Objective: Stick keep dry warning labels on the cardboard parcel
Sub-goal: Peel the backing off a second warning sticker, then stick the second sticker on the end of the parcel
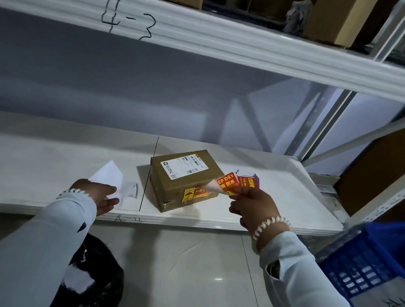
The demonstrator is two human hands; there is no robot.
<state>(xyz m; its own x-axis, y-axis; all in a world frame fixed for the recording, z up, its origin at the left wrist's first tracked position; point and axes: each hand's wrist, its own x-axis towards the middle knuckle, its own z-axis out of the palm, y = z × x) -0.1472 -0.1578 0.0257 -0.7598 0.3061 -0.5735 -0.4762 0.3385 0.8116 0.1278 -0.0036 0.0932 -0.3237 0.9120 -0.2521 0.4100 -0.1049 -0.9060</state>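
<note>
A small brown cardboard parcel (182, 176) lies on the white shelf (49, 159), with a white shipping label on top and a yellow-and-red keep dry label (196, 194) stuck on its near side. My right hand (253, 206) pinches a bunch of red keep dry labels (235, 183) just right of the parcel, the front one curling off its backing. My left hand (99, 195) rests at the shelf's front edge, fingers closed on a white sheet of backing paper (110, 176).
A blue plastic crate (368, 265) stands at the lower right. A black bin bag with paper scraps (92, 278) sits on the floor below my left arm. Cardboard boxes (330, 20) fill the upper shelf marked 4-3.
</note>
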